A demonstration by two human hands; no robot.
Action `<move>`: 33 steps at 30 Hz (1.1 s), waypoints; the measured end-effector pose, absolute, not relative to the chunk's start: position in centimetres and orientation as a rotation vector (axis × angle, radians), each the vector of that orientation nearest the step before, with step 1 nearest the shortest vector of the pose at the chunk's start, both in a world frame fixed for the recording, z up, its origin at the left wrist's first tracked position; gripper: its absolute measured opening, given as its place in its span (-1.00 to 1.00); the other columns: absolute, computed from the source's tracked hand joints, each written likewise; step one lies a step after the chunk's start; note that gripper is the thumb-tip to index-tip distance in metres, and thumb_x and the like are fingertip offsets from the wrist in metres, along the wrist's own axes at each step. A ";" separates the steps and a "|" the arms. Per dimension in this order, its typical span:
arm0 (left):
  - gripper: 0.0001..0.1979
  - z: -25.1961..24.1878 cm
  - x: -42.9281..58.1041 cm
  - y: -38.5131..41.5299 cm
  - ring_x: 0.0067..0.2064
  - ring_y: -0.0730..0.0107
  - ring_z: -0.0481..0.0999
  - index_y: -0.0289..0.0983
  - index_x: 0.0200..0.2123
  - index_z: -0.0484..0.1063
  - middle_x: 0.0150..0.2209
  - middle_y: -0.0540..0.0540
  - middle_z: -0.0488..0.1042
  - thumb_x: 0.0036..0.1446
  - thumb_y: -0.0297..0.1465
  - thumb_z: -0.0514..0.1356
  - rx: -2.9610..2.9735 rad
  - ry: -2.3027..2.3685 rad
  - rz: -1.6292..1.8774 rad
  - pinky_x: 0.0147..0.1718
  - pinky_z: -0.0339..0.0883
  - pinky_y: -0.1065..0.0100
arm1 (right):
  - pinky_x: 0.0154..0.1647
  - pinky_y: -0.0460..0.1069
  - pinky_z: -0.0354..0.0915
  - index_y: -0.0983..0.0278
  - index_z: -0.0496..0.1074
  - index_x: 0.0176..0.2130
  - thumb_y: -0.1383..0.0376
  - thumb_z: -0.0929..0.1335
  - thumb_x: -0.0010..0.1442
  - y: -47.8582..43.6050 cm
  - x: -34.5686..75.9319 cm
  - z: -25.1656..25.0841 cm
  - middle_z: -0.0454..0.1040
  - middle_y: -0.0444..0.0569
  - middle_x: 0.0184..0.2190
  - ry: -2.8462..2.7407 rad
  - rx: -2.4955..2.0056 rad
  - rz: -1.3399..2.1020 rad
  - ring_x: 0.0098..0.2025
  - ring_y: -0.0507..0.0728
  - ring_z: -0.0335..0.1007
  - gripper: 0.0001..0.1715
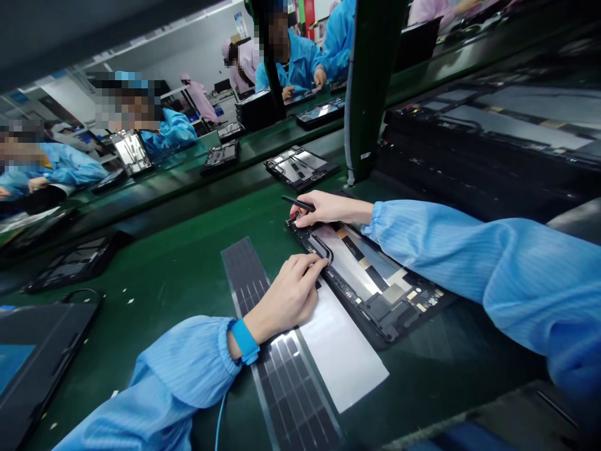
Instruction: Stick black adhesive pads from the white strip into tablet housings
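An opened tablet housing [370, 282] lies on the green bench, its black frame holding silver panels, and a circuit board shows at the near end. My left hand [286, 297], with a blue wrist strap [245, 341] on its wrist, has its fingers closed on a thin black cable [320, 247] looped along the housing's edge. My right hand [323, 210] grips a slim black stylus-like tool [298, 202], its tip hidden near the housing's corner. Under my left hand lie a dark gridded strip [277, 369] and a white sheet [342, 351].
A green bench mat [183, 232] runs along a line of black tablet housings, with co-workers in blue smocks seated beyond. A dark upright post [369, 81] stands ahead. Dark stacked equipment [479, 144] fills the right, and a black tablet [37, 357] sits at lower left.
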State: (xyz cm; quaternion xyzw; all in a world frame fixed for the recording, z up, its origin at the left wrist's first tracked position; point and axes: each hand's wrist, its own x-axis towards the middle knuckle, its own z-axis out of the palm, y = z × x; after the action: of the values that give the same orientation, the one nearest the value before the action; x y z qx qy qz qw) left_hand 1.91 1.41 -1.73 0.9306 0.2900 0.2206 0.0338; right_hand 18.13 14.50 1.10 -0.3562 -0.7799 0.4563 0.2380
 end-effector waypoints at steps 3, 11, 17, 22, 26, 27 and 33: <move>-0.50 -1.7 2.2 1.4 -0.03 0.16 0.20 -0.43 0.11 0.06 -0.05 -0.32 0.22 0.05 -0.62 -0.05 2.885 0.903 0.656 -0.08 0.25 0.12 | -0.56 -0.16 0.07 0.41 0.38 -0.33 0.34 0.40 -0.05 14.0 18.5 1.5 0.26 -0.17 -0.57 -2.199 -1.029 1.209 -0.55 -0.09 0.13 -0.77; -0.53 -1.6 2.9 1.2 -0.06 0.13 0.19 -0.47 0.08 0.10 -0.06 -0.34 0.20 0.04 -0.59 -0.04 2.934 0.983 0.600 -0.11 0.27 0.10 | -0.44 -0.14 0.11 0.36 0.48 -0.36 0.30 0.37 -0.02 12.4 20.0 2.5 0.43 -0.12 -0.49 -2.432 -1.046 0.957 -0.46 -0.03 0.26 -0.82; -0.53 -1.6 3.0 1.1 -0.05 0.13 0.18 -0.51 0.08 0.10 -0.06 -0.35 0.20 0.05 -0.59 -0.04 2.944 1.001 0.585 -0.10 0.26 0.13 | -0.42 -0.13 0.06 0.41 0.41 -0.48 0.36 0.33 0.03 11.9 19.8 1.4 0.38 -0.06 -0.49 -2.478 -0.913 0.549 -0.44 -0.01 0.22 -0.87; -0.54 -1.7 3.0 1.1 -0.06 0.13 0.19 -0.51 0.07 0.11 -0.06 -0.34 0.20 0.05 -0.57 -0.03 2.945 1.016 0.560 -0.11 0.27 0.14 | -0.39 -0.13 0.08 0.39 0.36 -0.47 0.40 0.27 0.05 11.9 20.0 0.5 0.38 -0.04 -0.48 -2.447 -0.740 0.507 -0.42 0.01 0.24 -0.89; -0.54 -1.7 3.0 1.0 -0.05 0.12 0.19 -0.49 0.08 0.11 -0.06 -0.34 0.21 0.05 -0.57 -0.04 2.946 1.048 0.548 -0.11 0.27 0.11 | -0.39 -0.12 0.08 0.37 0.35 -0.47 0.38 0.27 0.06 12.1 20.1 0.2 0.39 -0.03 -0.48 -2.430 -0.733 0.497 -0.42 0.02 0.25 -0.88; -0.54 -1.6 3.0 1.0 -0.03 0.11 0.18 -0.48 0.08 0.11 -0.06 -0.34 0.21 0.05 -0.57 -0.04 2.946 1.061 0.547 -0.10 0.26 0.10 | -0.39 -0.11 0.09 0.37 0.35 -0.47 0.37 0.27 0.06 12.1 20.1 0.1 0.39 -0.03 -0.47 -2.427 -0.744 0.496 -0.42 0.03 0.26 -0.88; -0.52 -1.6 3.1 0.7 0.04 0.08 0.14 -0.43 0.08 0.11 -0.02 -0.32 0.20 0.04 -0.58 -0.04 2.939 1.091 0.576 -0.03 0.20 0.03 | -0.35 -0.11 0.13 0.39 0.39 -0.45 0.37 0.28 0.08 12.0 19.9 0.5 0.38 -0.01 -0.43 -2.371 -0.725 0.496 -0.39 0.02 0.27 -0.87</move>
State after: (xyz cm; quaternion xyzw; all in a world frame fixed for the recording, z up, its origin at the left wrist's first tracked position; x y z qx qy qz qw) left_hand 3.07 0.73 -1.64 0.9218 0.3424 0.1806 -0.0228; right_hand 19.88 11.95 0.50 -0.2735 -0.8940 0.1868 0.3017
